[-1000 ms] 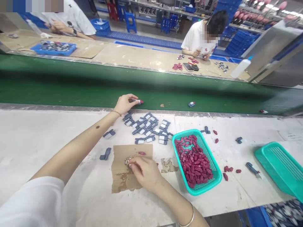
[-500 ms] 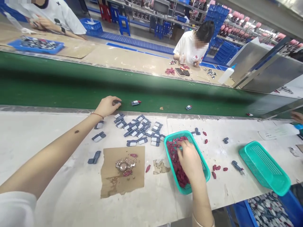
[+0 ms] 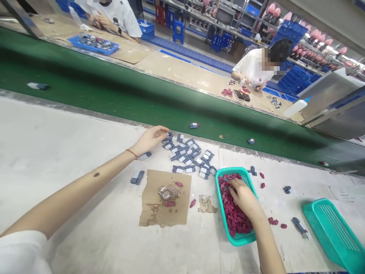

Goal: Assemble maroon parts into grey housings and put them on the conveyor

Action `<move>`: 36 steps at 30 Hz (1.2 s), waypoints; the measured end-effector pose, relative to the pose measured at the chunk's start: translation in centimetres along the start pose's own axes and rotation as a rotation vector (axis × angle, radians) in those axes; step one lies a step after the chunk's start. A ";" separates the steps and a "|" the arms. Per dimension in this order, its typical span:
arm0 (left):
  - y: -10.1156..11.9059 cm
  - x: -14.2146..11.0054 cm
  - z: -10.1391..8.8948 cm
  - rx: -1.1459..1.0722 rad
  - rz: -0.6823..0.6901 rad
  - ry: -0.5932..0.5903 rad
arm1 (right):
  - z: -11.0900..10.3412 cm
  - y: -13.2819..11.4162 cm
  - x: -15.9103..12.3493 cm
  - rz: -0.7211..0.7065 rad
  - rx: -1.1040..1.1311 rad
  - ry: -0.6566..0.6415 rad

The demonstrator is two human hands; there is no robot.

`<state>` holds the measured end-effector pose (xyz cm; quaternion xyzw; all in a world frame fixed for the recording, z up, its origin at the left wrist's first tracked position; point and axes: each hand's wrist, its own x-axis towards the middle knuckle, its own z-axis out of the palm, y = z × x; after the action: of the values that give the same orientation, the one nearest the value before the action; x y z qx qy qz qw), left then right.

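Observation:
At the far-left edge of a pile of blue-grey and white plastic pieces [image 3: 189,154], my left hand [image 3: 151,140] bends its thumb and fingers onto one blue-grey piece [image 3: 170,134], partly covered by the fingertips. My right hand [image 3: 246,199] reaches into a green basket [image 3: 218,190] filled with small dark red pieces [image 3: 235,219]. Its fingertips are curled in among them, pinching at the top of the heap; the piece between them is largely hidden. Left of the basket, a cardboard sheet [image 3: 151,217] bears a shiny clear puddle [image 3: 168,193] and two red pieces.
Beyond the table runs a green conveyor belt [image 3: 128,99] carrying a few pieces. A second green basket [image 3: 327,228] stands at the right, loose pieces lying between the baskets. Across the belt sit two people near a blue tray [image 3: 94,45] and a white bottle [image 3: 295,108].
My left hand has come back from the belt to the pile's edge. A blurred blue-and-white piece now shows on the belt at far left. My right hand stays in the basket; the view has shifted.

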<state>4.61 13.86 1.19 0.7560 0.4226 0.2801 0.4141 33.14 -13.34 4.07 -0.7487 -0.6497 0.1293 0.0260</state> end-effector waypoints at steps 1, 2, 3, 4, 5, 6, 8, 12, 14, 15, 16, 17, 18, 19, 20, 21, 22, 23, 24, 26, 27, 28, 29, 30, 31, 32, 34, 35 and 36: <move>0.1 0.1 0.1 0.057 0.048 -0.016 | 0.0 0.1 0.1 -0.007 0.030 0.007; 0.3 0.4 0.3 0.113 0.099 -0.036 | 0.0 0.1 0.2 -0.006 0.057 0.013; 0.5 0.7 0.6 0.170 0.152 -0.064 | 0.0 0.0 0.3 0.001 0.080 0.017; 0.8 1.1 0.9 0.231 0.205 -0.099 | 0.0 -0.1 0.4 0.011 0.100 0.019; 1.1 1.5 1.4 0.289 0.250 -0.138 | 0.0 -0.2 0.5 0.025 0.127 0.025; 1.4 1.9 1.9 0.342 0.283 -0.178 | 0.0 -0.3 0.5 0.041 0.157 0.035; 1.9 2.8 2.8 0.418 0.311 -0.240 | -0.1 -0.4 0.5 0.069 0.209 0.060; 2.1 4.0 3.9 0.493 0.322 -0.319 | -1.0 -0.9 -0.4 0.149 0.465 0.167; 1.9 4.1 4.1 0.500 0.321 -0.335 | -1.5 -1.7 -1.0 0.207 0.695 0.259; 1.8 4.0 4.1 0.497 0.318 -0.337 | -1.6 -2.2 -1.1 0.237 0.801 0.298; 1.7 3.9 4.1 0.492 0.315 -0.338 | -1.6 -2.9 -1.2 0.266 0.902 0.324; 1.6 3.7 4.1 0.484 0.312 -0.338 | -1.5 -3.7 -1.2 0.295 0.999 0.339; 1.5 3.6 4.1 0.473 0.308 -0.337 | -1.4 -4.7 -1.1 0.322 1.091 0.345; 1.4 3.4 4.1 0.458 0.302 -0.334 | -1.1 -5.6 -0.9 0.343 1.177 0.344; 1.4 3.2 4.1 0.437 0.294 -0.328 | -0.7 -6.7 -0.6 0.355 1.248 0.338; 1.4 3.0 4.0 0.410 0.283 -0.318 | -0.3 -7.8 -0.3 0.354 1.296 0.329; 1.5 2.8 4.0 0.377 0.269 -0.305 | 0.1 -8.9 0.0 0.340 1.319 0.319; 1.5 2.7 3.9 0.337 0.253 -0.287 | 0.6 -10.0 0.3 0.313 1.318 0.310; 1.6 2.5 3.9 0.290 0.237 -0.267 | 1.1 -11.1 0.6 0.272 1.294 0.300; 1.8 2.2 3.6 0.177 0.203 -0.217 | 2.1 -13.0 1.2 0.164 1.195 0.293; 1.9 1.9 3.3 0.111 0.184 -0.190 | 2.6 -13.8 1.4 0.102 1.130 0.293; 2.1 1.5 3.1 0.043 0.164 -0.163 | 3.1 -14.4 1.6 0.037 1.063 0.291; 2.3 0.9 2.7 -0.014 0.150 -0.138 | 3.6 -14.9 1.8 -0.034 0.999 0.286; 2.6 0.1 2.4 -0.091 0.125 -0.123 | 4.1 -15.3 1.9 -0.108 0.942 0.282; 2.8 -0.9 2.0 -0.205 0.077 -0.121 | 4.6 -15.5 2.1 -0.181 0.892 0.277; 3.1 -2.1 1.5 -0.351 0.001 -0.134 | 5.0 -15.6 2.3 -0.249 0.849 0.271; 3.5 -4.9 0.8 -0.690 -0.221 -0.193 | 5.8 -15.7 2.6 -0.350 0.775 0.271; 3.6 -6.3 0.4 -0.826 -0.336 -0.224 | 6.1 -15.7 2.8 -0.380 0.741 0.274; 3.6 -7.7 0.1 -0.917 -0.431 -0.245 | 6.4 -15.6 2.9 -0.401 0.710 0.273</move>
<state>2.46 6.03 3.67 0.4201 0.3508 0.2542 0.7974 16.96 -8.91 0.70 -0.5623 -0.6883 0.2368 0.3925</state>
